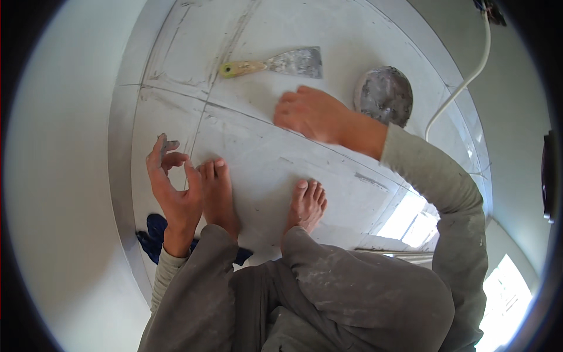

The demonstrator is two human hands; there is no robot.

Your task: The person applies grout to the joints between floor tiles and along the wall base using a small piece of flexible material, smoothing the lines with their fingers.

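My left hand (175, 185) is raised above the floor on the left, its fingers bent and apart, with grey paste smeared on the fingertips. My right hand (314, 114) reaches across the tiles with its fingers curled down close to a dark joint line. Its fingertips are turned away, so whatever they hold is hidden. Beyond it lies a putty knife (270, 64) with a yellowish handle and a grey-smeared blade. To the right of that hand, partly behind my forearm, is a round bowl (358, 88) coated with grey paste.
Pale floor tiles (246, 152) carry dark joints and grey smears. My bare feet (306, 205) stand on them. Dark blue cloth (153, 234) lies by the left wall. A white cable (463, 85) runs along the right wall, and long thin bars (404, 254) lie behind my right knee.
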